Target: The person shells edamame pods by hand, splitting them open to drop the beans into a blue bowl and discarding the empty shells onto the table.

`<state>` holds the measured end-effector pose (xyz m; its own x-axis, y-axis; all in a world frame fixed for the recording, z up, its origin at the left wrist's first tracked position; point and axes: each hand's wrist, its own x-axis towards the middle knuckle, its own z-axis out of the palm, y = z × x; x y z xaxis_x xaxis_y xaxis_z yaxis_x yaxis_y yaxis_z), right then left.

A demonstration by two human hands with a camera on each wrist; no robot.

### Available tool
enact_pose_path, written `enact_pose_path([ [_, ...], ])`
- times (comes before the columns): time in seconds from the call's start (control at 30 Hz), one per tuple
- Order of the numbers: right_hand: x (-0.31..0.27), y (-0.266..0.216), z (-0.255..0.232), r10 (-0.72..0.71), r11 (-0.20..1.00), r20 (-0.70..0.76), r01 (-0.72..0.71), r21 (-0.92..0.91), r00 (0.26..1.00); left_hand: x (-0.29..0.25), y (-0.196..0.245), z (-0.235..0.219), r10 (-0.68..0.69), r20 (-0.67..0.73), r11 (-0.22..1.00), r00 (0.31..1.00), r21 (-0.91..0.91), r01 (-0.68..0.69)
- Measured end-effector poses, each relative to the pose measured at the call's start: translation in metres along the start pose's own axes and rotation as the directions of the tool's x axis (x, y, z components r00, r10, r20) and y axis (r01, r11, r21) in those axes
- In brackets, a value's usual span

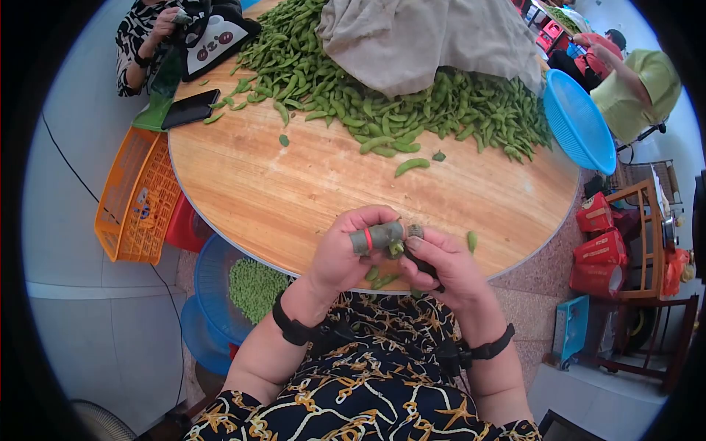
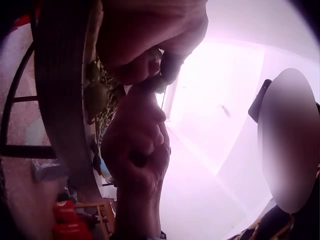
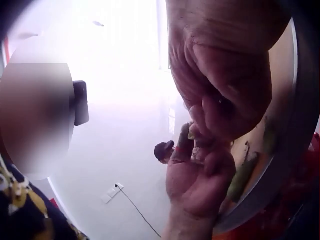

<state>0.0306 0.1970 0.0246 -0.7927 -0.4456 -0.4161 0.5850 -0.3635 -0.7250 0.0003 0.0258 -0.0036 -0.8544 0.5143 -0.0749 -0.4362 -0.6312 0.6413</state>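
Observation:
In the head view both hands meet over the table's near edge. The left hand [image 1: 342,253], its thumb wrapped in grey with a red band, pinches a green pod [image 1: 396,248] from the left side. From the right, the right hand [image 1: 452,268] pinches the same pod, fingertips close to the left ones. A few pods [image 1: 384,281] lie at the table edge beneath the hands. In the right wrist view the fingertips touch around a small green bit [image 3: 191,134]; the fingers hide most of it.
A large pile of pods [image 1: 309,81] lies under a grey cloth [image 1: 412,44] on the round table [image 1: 250,176]. A blue basin of shelled beans [image 1: 254,288] stands below left. A phone [image 1: 191,109], an orange crate [image 1: 121,198] and a blue basket [image 1: 577,121] are around the edge.

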Motion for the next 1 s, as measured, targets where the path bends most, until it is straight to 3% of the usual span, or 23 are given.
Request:
enact_pose_path([
  [0.03,0.001,0.0,0.0,0.001,1.0,-0.001,-0.001,0.001,1.0,0.001,0.001,0.002,-0.031,0.006,0.999,1.0,-0.011,0.031],
  [0.1,0.002,-0.002,-0.001,-0.052,0.973,-0.105,0.026,-0.231,0.993,0.003,-0.002,0.004,-0.063,0.016,0.998,0.998,-0.024,0.064],
  [0.13,0.003,-0.001,-0.001,-0.052,0.973,-0.107,0.026,-0.231,0.993,0.004,-0.007,0.005,0.056,0.0,0.958,0.998,0.282,-0.053],
  [0.17,0.004,-0.001,0.0,-0.173,0.901,-0.13,0.104,-0.421,0.976,0.004,-0.01,0.006,0.174,0.02,0.813,0.985,0.561,-0.155],
  [0.2,0.005,-0.001,0.001,-0.294,0.786,-0.127,0.164,-0.596,0.947,0.005,-0.012,0.006,0.175,0.019,0.813,0.984,0.561,-0.156],
  [0.33,0.012,-0.008,-0.008,-0.155,0.904,-0.175,0.069,-0.421,0.972,0.005,-0.012,0.009,0.235,-0.12,0.856,0.965,0.496,-0.147],
  [0.4,0.015,-0.017,-0.014,-0.05,0.976,-0.075,0.033,-0.213,0.996,0.006,-0.01,0.01,0.247,-0.17,0.876,0.954,0.46,-0.145],
  [0.43,0.017,-0.023,-0.014,-0.047,0.976,-0.073,0.03,-0.217,0.996,0.006,-0.009,0.01,0.255,-0.18,0.928,0.95,0.321,-0.188],
  [0.47,0.019,-0.033,-0.011,-0.026,0.908,-0.077,-0.009,-0.419,0.997,0.006,-0.008,0.01,0.26,-0.191,0.958,0.947,0.176,-0.228],
  [0.5,0.023,-0.041,-0.011,-0.008,0.798,-0.085,-0.045,-0.6,0.996,0.006,-0.007,0.008,0.262,-0.192,0.958,0.946,0.175,-0.229],
  [0.53,0.033,-0.048,-0.015,-0.006,0.798,-0.085,-0.046,-0.601,0.996,0.007,-0.005,0.006,0.236,-0.182,0.97,0.954,0.101,-0.221],
  [0.57,0.047,-0.055,-0.022,-0.299,0.537,-0.101,0.08,-0.84,0.949,0.006,-0.004,0.004,0.211,-0.171,0.977,0.962,0.027,-0.21],
  [0.6,0.057,-0.061,-0.028,-0.558,0.187,-0.011,0.113,-0.976,0.83,0.005,-0.004,0.003,0.212,-0.171,0.977,0.962,0.026,-0.21],
  [0.63,0.062,-0.067,-0.031,-0.558,0.187,-0.01,0.113,-0.976,0.83,0.005,-0.004,0.001,0.212,-0.175,0.977,0.961,0.045,-0.207],
  [0.7,0.069,-0.076,-0.036,-0.619,-0.235,0.153,0.004,-0.972,0.77,0.006,-0.004,-0.001,0.216,-0.177,0.976,0.96,0.064,-0.208],
  [0.77,0.07,-0.073,-0.036,-0.56,-0.26,0.165,0.017,-0.965,0.812,0.005,-0.005,-0.001,0.229,-0.264,0.972,0.937,0.116,-0.205],
  [0.83,0.064,-0.068,-0.025,-0.485,-0.366,0.1,-0.098,-0.926,0.869,0.003,-0.003,-0.003,0.191,-0.211,0.976,0.959,0.142,-0.164],
  [0.87,0.06,-0.065,-0.027,-0.485,-0.369,0.1,-0.099,-0.924,0.869,0.002,-0.002,-0.004,0.151,-0.157,0.978,0.976,0.171,-0.124],
  [0.9,0.056,-0.063,-0.031,-0.487,-0.236,0.152,0.038,-0.971,0.86,0.002,-0.003,0.0,0.153,-0.157,0.978,0.976,0.168,-0.127],
  [0.93,0.052,-0.061,-0.032,-0.497,-0.097,0.201,0.176,-0.98,0.844,0.001,-0.006,0.005,0.125,-0.136,0.954,0.983,0.288,-0.081],
  [0.97,0.045,-0.059,-0.032,-0.496,-0.1,0.202,0.175,-0.979,0.844,0.0,-0.008,0.009,0.093,-0.119,0.914,0.989,0.404,-0.037],
  [1.0,0.036,-0.06,-0.027,-0.396,0.371,-0.037,0.123,-0.92,0.917,0.0,-0.011,0.004,0.104,-0.066,0.86,0.992,0.507,-0.056],
])
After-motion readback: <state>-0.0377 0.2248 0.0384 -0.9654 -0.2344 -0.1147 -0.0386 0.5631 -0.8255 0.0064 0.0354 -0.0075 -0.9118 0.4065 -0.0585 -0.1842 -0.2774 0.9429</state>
